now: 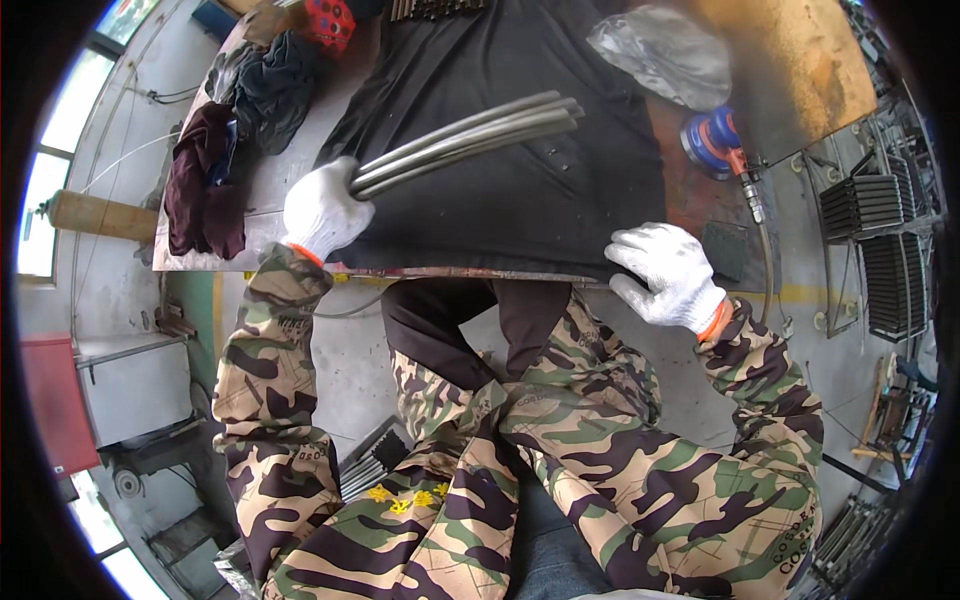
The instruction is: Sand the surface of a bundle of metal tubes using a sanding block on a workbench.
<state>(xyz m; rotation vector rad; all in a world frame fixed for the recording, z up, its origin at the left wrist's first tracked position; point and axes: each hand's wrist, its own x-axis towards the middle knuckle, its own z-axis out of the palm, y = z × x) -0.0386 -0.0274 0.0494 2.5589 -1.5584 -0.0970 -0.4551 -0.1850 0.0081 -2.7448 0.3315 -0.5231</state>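
My left hand [327,208], in a white knitted glove with an orange cuff, is closed around one end of a bundle of grey metal rods [470,140]. The rods slant away to the right above a black cloth [480,225] spread on the table, their far ends slightly uneven. At the table's front edge, to the right, my right hand [668,275] wears the same kind of glove. Its fingers point left with the thumb apart from them, and nothing shows between them. A few tiny dark bits [562,167] lie on the cloth below the rods.
A blue and red air sander [713,143] with a hose rests at the right, near a clear plastic bag [665,55]. Dark rags [272,90] and a maroon cloth [205,185] lie at the left. More rods [437,8] sit at the far edge. A rack [865,207] stands right.
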